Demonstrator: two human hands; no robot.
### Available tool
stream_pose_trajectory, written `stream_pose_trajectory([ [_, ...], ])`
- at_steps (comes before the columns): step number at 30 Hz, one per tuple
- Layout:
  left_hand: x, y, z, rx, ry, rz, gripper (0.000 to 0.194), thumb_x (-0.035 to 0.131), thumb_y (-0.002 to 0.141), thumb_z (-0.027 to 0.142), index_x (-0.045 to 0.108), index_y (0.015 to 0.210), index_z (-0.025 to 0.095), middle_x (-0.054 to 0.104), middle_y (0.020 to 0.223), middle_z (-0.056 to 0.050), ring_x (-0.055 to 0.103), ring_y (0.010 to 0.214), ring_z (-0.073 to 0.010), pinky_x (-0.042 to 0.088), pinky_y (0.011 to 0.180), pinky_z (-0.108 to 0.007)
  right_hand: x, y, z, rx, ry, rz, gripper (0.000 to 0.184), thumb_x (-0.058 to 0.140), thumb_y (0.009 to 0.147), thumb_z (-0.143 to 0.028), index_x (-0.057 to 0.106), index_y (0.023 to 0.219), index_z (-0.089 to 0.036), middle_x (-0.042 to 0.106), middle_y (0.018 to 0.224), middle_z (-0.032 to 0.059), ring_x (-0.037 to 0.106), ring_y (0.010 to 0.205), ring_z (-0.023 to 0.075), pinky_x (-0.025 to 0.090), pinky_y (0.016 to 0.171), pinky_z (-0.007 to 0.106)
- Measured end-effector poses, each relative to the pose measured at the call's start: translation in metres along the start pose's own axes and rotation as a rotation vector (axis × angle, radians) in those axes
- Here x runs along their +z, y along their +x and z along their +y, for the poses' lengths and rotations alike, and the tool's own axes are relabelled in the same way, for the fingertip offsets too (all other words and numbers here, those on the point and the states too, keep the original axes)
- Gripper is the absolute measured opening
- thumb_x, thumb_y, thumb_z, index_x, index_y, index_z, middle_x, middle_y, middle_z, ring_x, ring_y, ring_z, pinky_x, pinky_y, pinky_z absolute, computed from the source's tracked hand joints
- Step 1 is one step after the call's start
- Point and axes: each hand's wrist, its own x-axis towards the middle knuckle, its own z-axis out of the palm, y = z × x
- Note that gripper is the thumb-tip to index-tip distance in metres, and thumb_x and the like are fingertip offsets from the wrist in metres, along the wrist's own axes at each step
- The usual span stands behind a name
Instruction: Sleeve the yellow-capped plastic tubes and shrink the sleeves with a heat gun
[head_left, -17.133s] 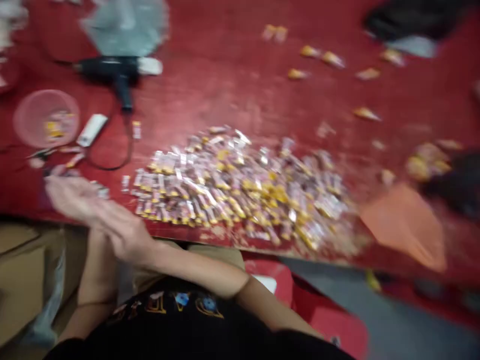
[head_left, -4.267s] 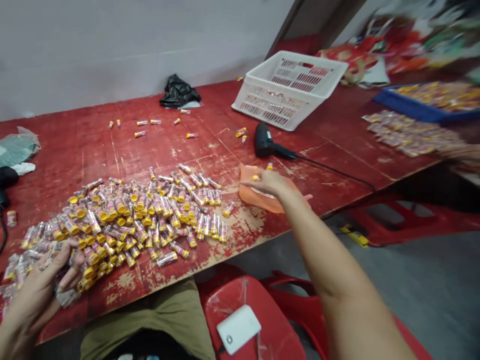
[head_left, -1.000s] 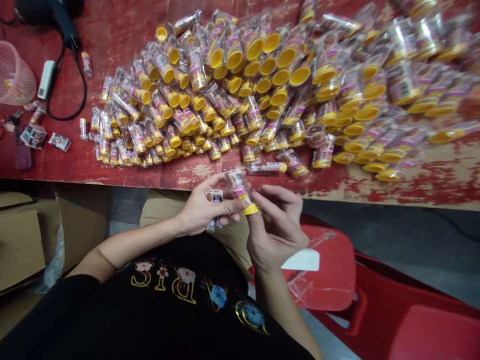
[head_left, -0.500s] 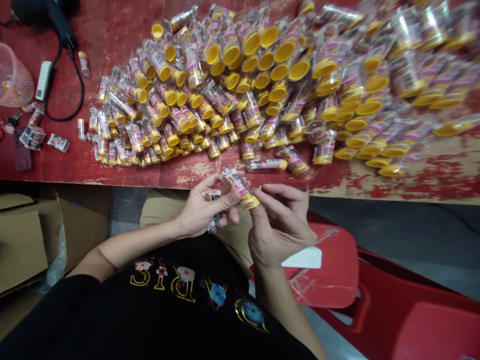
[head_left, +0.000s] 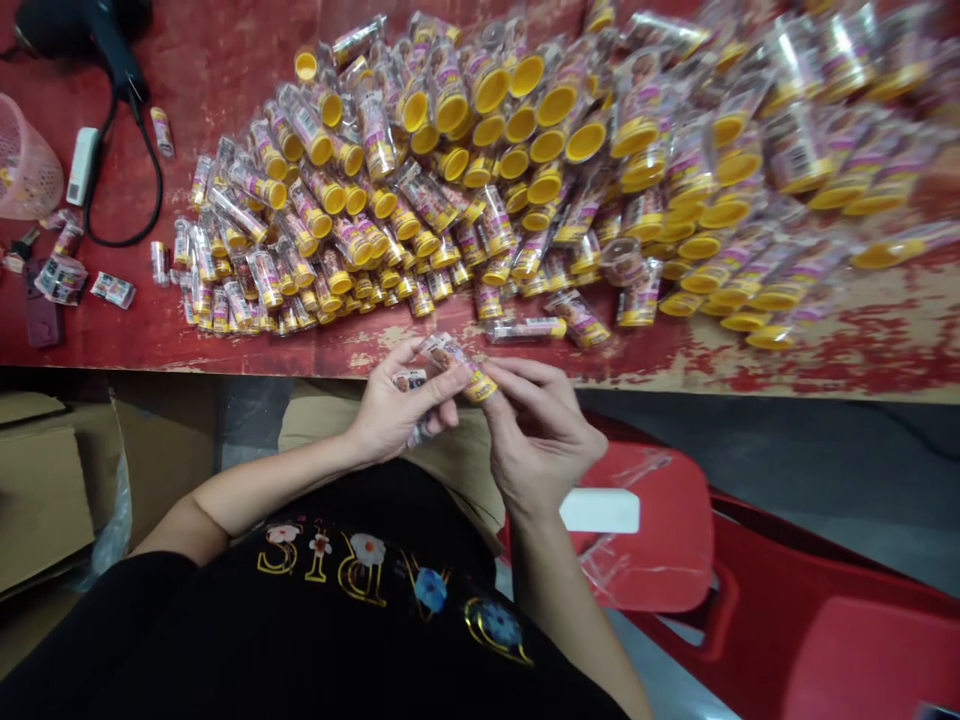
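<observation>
My left hand [head_left: 382, 415] pinches a small printed plastic tube [head_left: 451, 358] between thumb and fingers, above my lap by the table's front edge. The tube lies tilted, its yellow end toward my right hand. Several flat printed wrappers [head_left: 410, 380] are tucked in the same left hand, partly hidden by the fingers. At the tube's yellow end, my right hand [head_left: 544, 440] is closed, with thumb and forefinger gripping that end. A large heap of similar tubes with yellow caps [head_left: 375, 205] spreads over the red table [head_left: 315, 352] beyond my hands.
At the table's left are a hair dryer [head_left: 112, 45] with its cord, a pink basket [head_left: 37, 160], a white box-like object [head_left: 81, 165] and loose wrappers [head_left: 112, 289]. Below stand cardboard boxes [head_left: 45, 480] on the left and a red stool [head_left: 660, 540] on the right.
The whole view has shifted slightly left. Both hands still hold the tube, and my right thumb and forefinger sit closer around its yellow end.
</observation>
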Motion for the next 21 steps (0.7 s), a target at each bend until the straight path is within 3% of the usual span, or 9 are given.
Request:
stream_pose_trajectory([
  [2,-0.014,0.011,0.000,0.179,0.163,0.085,0.049,0.089,0.075,0.051,0.064,0.103,0.021,0.072,0.075,0.002,0.057,0.049,-0.0073,0.043,0.049,-0.021,-0.006,0.004,0.010,0.050,0.055,-0.048,0.037,0.081,0.087,-0.032,0.078,0.124,-0.029,0.068,0.130,0.0081,0.070,0.115,0.0237,0.063,0.095,0.042],
  [4,-0.035,0.027,-0.004,0.428,0.406,0.088,0.040,0.086,0.082,0.042,0.068,0.110,0.020,0.076,0.095,-0.004,0.064,0.062,-0.0103,0.052,0.063,-0.025,-0.013,0.007,0.022,0.075,0.081,-0.017,0.046,0.082,0.086,-0.035,0.074,0.131,-0.030,0.065,0.135,0.0090,0.068,0.120,0.0250,0.063,0.096,0.042],
  [6,-0.056,0.043,-0.012,0.636,0.690,-0.059,0.027,0.079,0.089,0.033,0.071,0.110,0.017,0.077,0.102,-0.008,0.069,0.077,-0.0149,0.055,0.078,-0.030,-0.021,0.007,0.032,0.097,0.058,0.053,0.041,0.081,0.087,-0.038,0.076,0.126,-0.028,0.069,0.126,0.0088,0.070,0.115,0.0246,0.062,0.096,0.043],
  [8,-0.072,0.056,-0.020,0.708,0.914,-0.165,0.020,0.071,0.094,0.028,0.071,0.110,0.015,0.076,0.102,-0.011,0.072,0.089,-0.0192,0.054,0.087,-0.032,-0.027,0.003,0.039,0.136,0.034,0.094,0.037,0.080,0.088,-0.040,0.077,0.121,-0.026,0.071,0.120,0.0083,0.072,0.107,0.0233,0.062,0.097,0.044],
  [10,-0.079,0.062,-0.026,0.683,1.023,-0.183,0.019,0.069,0.095,0.025,0.071,0.111,0.015,0.076,0.101,-0.011,0.072,0.094,-0.0203,0.053,0.089,-0.032,-0.031,-0.002,0.043,0.169,0.024,0.115,0.038,0.080,0.088,-0.040,0.077,0.122,-0.024,0.072,0.120,0.0081,0.073,0.103,0.0222,0.061,0.098,0.045],
  [12,-0.077,0.064,-0.025,0.609,0.986,-0.146,0.020,0.073,0.092,0.026,0.071,0.110,0.016,0.076,0.097,-0.009,0.071,0.088,-0.0182,0.052,0.085,-0.029,-0.031,-0.007,0.044,0.188,0.027,0.130,0.038,0.079,0.088,-0.040,0.076,0.123,-0.024,0.072,0.120,0.0083,0.072,0.105,0.0225,0.060,0.101,0.046],
  [15,-0.065,0.057,-0.016,0.391,0.661,-0.030,0.027,0.082,0.084,0.034,0.067,0.100,0.018,0.070,0.076,0.001,0.062,0.060,-0.0104,0.048,0.063,-0.022,-0.026,-0.012,0.040,0.197,0.045,0.128,0.037,0.077,0.090,-0.040,0.075,0.123,-0.024,0.073,0.118,0.0087,0.072,0.108,0.0230,0.062,0.097,0.044],
  [17,-0.055,0.049,-0.007,0.198,0.397,0.016,0.037,0.086,0.079,0.044,0.062,0.093,0.019,0.059,0.061,0.008,0.047,0.043,-0.0054,0.036,0.047,-0.020,-0.021,-0.012,0.034,0.177,0.048,0.097,0.035,0.075,0.092,-0.040,0.075,0.123,-0.024,0.073,0.116,0.0090,0.072,0.105,0.0225,0.063,0.094,0.043],
  [21,-0.035,0.030,0.009,-0.036,0.065,-0.050,0.051,0.094,0.068,0.049,0.059,0.089,0.019,0.047,0.053,0.015,0.032,0.035,0.0000,0.024,0.038,-0.017,-0.010,-0.005,0.023,0.027,0.029,-0.062,0.039,0.075,0.092,-0.034,0.073,0.130,-0.026,0.070,0.118,0.0093,0.072,0.104,0.0219,0.064,0.093,0.043],
])
